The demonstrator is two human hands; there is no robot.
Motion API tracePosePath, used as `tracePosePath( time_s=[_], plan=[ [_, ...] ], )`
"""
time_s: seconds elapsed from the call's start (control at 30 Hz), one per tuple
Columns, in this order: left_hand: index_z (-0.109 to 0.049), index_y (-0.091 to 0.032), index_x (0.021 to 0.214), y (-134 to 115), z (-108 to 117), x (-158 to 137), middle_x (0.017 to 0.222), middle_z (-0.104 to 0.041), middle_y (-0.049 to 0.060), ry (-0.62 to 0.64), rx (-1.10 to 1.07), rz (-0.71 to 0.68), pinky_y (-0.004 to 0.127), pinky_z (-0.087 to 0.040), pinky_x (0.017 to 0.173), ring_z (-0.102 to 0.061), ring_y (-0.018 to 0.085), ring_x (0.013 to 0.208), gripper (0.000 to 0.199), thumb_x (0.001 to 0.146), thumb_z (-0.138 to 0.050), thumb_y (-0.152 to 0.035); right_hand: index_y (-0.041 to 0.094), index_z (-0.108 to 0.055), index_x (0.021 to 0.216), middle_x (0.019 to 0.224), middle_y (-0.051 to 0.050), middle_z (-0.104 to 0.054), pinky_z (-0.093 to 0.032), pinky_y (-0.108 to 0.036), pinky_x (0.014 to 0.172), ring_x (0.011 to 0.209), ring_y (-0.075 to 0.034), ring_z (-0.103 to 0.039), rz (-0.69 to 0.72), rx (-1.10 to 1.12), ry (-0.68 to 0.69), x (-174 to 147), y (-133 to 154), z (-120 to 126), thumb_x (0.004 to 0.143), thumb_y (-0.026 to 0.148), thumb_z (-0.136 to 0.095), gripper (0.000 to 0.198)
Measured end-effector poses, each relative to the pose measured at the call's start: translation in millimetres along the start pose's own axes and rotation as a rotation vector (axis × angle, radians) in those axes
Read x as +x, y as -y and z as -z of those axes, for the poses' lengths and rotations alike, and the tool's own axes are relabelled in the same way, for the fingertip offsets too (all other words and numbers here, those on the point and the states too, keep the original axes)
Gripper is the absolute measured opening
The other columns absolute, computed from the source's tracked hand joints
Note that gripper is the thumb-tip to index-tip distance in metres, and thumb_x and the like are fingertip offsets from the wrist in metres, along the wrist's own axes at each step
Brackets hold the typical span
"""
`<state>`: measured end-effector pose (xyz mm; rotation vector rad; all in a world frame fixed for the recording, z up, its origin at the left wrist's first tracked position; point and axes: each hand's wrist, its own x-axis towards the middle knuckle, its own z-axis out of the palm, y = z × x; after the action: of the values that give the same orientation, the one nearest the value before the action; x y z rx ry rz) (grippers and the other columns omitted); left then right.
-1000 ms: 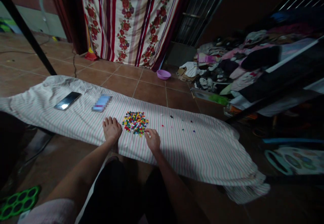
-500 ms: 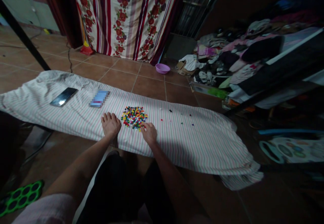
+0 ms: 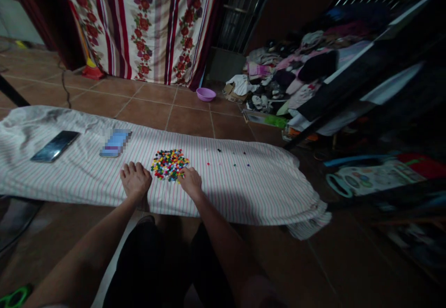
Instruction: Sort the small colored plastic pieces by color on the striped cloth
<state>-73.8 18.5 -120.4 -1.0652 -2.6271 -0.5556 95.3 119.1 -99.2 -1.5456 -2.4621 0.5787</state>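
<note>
A heap of small, bead-like pieces in many colours (image 3: 169, 161) lies on a striped cloth (image 3: 251, 196). Left of the heap, my left hand (image 3: 135, 178) rests flat on the cloth, fingers stretched out and holding nothing. At the heap's lower right edge is my right hand (image 3: 191, 180), its fingers drawn together among the pieces. What is between those fingertips is too small to make out. To the right, several single pieces lie spaced apart in two rough rows, among them a red one (image 3: 208, 163), a black one (image 3: 219, 150) and a blue one (image 3: 248, 165).
Two phones lie on the cloth at the left, one with a dark screen (image 3: 55, 146) and one lit (image 3: 115, 143). Beyond, a purple basin (image 3: 206, 95) stands on the tiled floor before a flowered curtain (image 3: 160, 29). Clothes (image 3: 275, 73) are piled at the back right.
My view has swung to the right, so the scene sits further left. Both hands keep about the same places beside the heap, the right one still at its lower right edge.
</note>
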Motion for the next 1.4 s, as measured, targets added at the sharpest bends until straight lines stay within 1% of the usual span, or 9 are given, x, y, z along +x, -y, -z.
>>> tracePosePath(
  time_s=[0.2,0.33,0.43,0.53,0.73,0.9,1.0,1.13,1.4],
  plan=[
    [-0.06,-0.011,0.104,-0.3,-0.8,-0.3,0.121,-0.057,0.021,-0.013,0.029,-0.001,0.051,-0.032,0.104,-0.042,0.035,0.127,0.04,0.089,-0.029,-0.03,0.027,-0.068,0.09,0.096,-0.003,-0.064,-0.041,-0.027,0.079,0.096,-0.018,-0.059,0.028,0.023,-0.04,-1.2,-2.2,-5.2,0.088,0.028,-0.059,0.01],
    [-0.059,-0.012,0.105,0.0,-1.2,-0.2,0.122,-0.057,0.02,-0.007,0.018,0.004,0.05,-0.031,0.105,-0.042,0.035,0.127,0.039,0.089,-0.03,-0.03,0.027,-0.07,0.094,0.099,-0.004,-0.065,-0.042,-0.026,0.081,0.096,-0.017,-0.059,0.069,0.036,-0.073,-0.7,-6.5,-7.8,0.09,0.026,-0.058,0.012],
    [-0.059,-0.012,0.109,-0.4,-0.6,-0.3,0.125,-0.055,0.02,0.006,-0.034,0.021,0.052,-0.028,0.106,-0.04,0.035,0.13,0.039,0.087,-0.032,-0.03,0.026,-0.071,0.099,0.1,-0.004,-0.067,-0.043,-0.025,0.08,0.094,-0.016,-0.061,0.082,0.059,-0.01,5.6,-9.9,-5.2,0.089,0.024,-0.059,0.016],
    [-0.059,-0.011,0.112,-0.7,-0.5,-0.2,0.127,-0.054,0.022,0.014,-0.067,0.027,0.054,-0.028,0.105,-0.037,0.036,0.132,0.04,0.085,-0.035,-0.028,0.025,-0.073,0.096,0.095,-0.003,-0.07,-0.044,-0.024,0.077,0.092,-0.017,-0.063,0.067,0.053,0.056,13.7,-9.6,-1.0,0.087,0.022,-0.059,0.017],
    [-0.06,-0.013,0.106,1.0,-2.6,1.4,0.12,-0.058,0.02,-0.013,0.004,0.004,0.052,-0.033,0.102,-0.043,0.035,0.127,0.037,0.087,-0.032,-0.029,0.025,-0.074,0.096,0.097,-0.005,-0.072,-0.044,-0.026,0.076,0.091,-0.018,-0.065,0.064,-0.02,0.094,24.3,-2.4,1.9,0.085,0.014,-0.054,0.026],
    [-0.06,-0.012,0.103,1.7,-2.8,1.3,0.118,-0.058,0.02,-0.017,0.05,-0.012,0.051,-0.034,0.101,-0.044,0.035,0.125,0.037,0.088,-0.031,-0.03,0.024,-0.072,0.094,0.096,-0.004,-0.071,-0.043,-0.025,0.074,0.09,-0.017,-0.064,0.103,-0.018,0.111,24.4,-4.8,3.5,0.083,0.015,-0.055,0.022],
    [-0.06,-0.013,0.102,1.7,-2.4,0.5,0.118,-0.058,0.019,-0.022,0.049,-0.016,0.05,-0.033,0.101,-0.044,0.034,0.124,0.037,0.088,-0.031,-0.031,0.023,-0.07,0.092,0.092,-0.003,-0.07,-0.043,-0.023,0.075,0.09,-0.016,-0.062,0.14,0.04,0.092,20.6,-8.8,3.5,0.084,0.016,-0.055,0.018],
    [-0.06,-0.013,0.104,0.9,-1.5,-0.3,0.117,-0.058,0.018,-0.018,0.006,-0.002,0.051,-0.032,0.102,-0.043,0.034,0.126,0.038,0.088,-0.031,-0.031,0.023,-0.066,0.093,0.097,-0.002,-0.068,-0.043,-0.023,0.078,0.088,-0.014,-0.061,0.161,0.122,0.01,15.3,-13.2,1.0,0.084,0.02,-0.058,0.012],
    [-0.06,-0.013,0.102,-0.7,1.8,-2.0,0.114,-0.057,0.019,-0.031,0.022,-0.028,0.05,-0.032,0.102,-0.044,0.034,0.123,0.039,0.088,-0.029,-0.032,0.024,-0.062,0.098,0.096,0.0,-0.069,-0.047,-0.023,0.077,0.084,-0.014,-0.064,0.132,0.27,-0.115,9.9,-26.7,-4.8,0.082,0.016,-0.054,0.019]
  ],
)
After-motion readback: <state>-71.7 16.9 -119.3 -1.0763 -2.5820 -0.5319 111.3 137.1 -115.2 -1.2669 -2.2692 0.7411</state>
